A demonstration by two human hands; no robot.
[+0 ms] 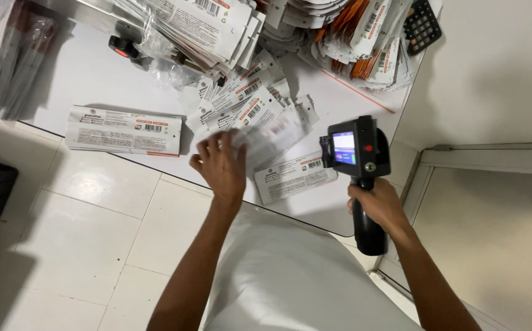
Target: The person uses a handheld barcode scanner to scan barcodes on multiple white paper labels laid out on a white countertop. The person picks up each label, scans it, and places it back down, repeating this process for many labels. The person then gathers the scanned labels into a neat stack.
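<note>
My left hand [222, 162] grips a long white printed packet [272, 140], blurred, and holds it just above the white table [88, 76] near the front edge. My right hand [379, 202] is closed around the black pistol handle of a handheld printer [354, 150] with a small lit screen and a red button, held upright at the table's right corner. Another flat white packet [293, 176] lies on the table between the two hands. A fanned heap of similar packets [241, 101] spreads behind my left hand.
A neat stack of white packets [124, 130] lies at the table's front left. Larger piles of packets [339, 27] crowd the back, with a black calculator [422, 24] at the far right and a black-and-red tool [124, 48]. Clear bags [8, 55] sit far left. White floor tiles lie below.
</note>
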